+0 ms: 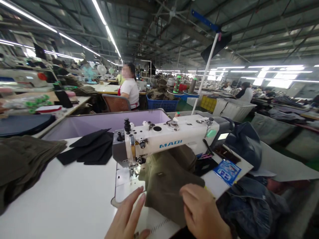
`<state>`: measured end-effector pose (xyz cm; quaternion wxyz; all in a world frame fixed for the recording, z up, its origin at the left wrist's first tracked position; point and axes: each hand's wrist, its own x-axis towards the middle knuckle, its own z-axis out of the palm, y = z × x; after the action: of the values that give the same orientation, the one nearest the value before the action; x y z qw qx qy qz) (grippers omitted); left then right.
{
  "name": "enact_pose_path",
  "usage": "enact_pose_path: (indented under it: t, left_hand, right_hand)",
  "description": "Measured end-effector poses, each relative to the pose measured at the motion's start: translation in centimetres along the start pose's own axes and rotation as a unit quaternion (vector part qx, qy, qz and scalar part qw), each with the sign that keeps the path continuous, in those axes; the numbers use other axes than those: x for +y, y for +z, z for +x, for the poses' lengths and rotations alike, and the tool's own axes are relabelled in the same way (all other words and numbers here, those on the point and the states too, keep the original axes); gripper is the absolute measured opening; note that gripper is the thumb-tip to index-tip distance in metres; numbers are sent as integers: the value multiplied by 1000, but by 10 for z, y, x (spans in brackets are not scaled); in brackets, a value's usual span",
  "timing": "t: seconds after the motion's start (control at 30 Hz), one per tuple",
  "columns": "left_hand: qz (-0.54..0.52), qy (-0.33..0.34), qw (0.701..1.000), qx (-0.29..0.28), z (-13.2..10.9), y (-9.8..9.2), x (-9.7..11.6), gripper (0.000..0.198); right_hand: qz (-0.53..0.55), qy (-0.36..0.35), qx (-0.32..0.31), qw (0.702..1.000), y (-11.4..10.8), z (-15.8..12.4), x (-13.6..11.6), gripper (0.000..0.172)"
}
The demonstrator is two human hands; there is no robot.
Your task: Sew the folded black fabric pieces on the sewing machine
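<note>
The hall is bright and evenly lit. Long tube lights (109, 35) run from 11 o'clock toward the centre and burn out to plain white streaks. More strips glare at 2 o'clock, where detail is washed away. The white table (62, 196) at 8 o'clock reflects the light softly, with only faint shadows beside the dark cloth pieces (87, 149). The sewing machine (171, 136) at the centre is sharp. The wide lens bends the roof beams (261, 20) and stretches things at 3 and 9 o'clock. The left hand (128, 217) and right hand (203, 212) at 6 o'clock look slightly soft, and the far background is hazy.
</note>
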<state>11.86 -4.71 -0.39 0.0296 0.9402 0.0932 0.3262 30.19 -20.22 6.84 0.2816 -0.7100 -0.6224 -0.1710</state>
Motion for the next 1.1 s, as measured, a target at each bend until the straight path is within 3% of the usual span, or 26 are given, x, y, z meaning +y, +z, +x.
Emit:
enact_pose_path:
  t: [0.13, 0.23, 0.3, 0.37, 0.47, 0.57, 0.7, 0.77, 0.87, 0.93, 1.1]
  left_hand:
    - [-71, 12, 997, -4, 18, 0, 18, 60]
    - [-110, 16, 994, 1, 7, -8, 13, 49]
    - [-104, 20, 994, -3, -9, -18, 4, 38]
    - [-93, 19, 995, -16, -29, -32, -6, 32]
    - [-59, -9, 998, -26, -55, -53, -17, 30]
    - [-34, -56, 998, -15, -67, -71, -19, 25]
    - [-66, -95, 993, -14, -68, -84, -14, 23]
    - [-78, -73, 994, -18, -70, -88, -17, 25]
    - [-68, -35, 995, -65, -77, -92, -33, 33]
    - [-50, -47, 992, -103, -86, -92, -48, 38]
    - [-13, -169, 975, -142, -114, -84, -73, 40]
  right_hand:
    - [57, -52, -122, 990, 13, -14, -35, 12]
    - [82, -112, -242, 960, 14, -15, -46, 11]
    - [130, -166, -311, 927, 15, -13, -46, 19]
    - [196, -182, -342, 901, 18, -12, -40, 26]
    - [228, -154, -359, 892, 29, -16, -29, 57]
    - [162, -164, -398, 888, 43, -25, -20, 78]
    - [111, -205, -393, 889, 57, -35, -19, 63]
    - [115, -214, -361, 900, 61, -36, -20, 50]
    - [168, -203, -306, 915, 67, -33, -22, 43]
    - [234, -165, -287, 914, 71, -28, -25, 39]
    - [340, -2, -264, 903, 79, -9, -36, 22]
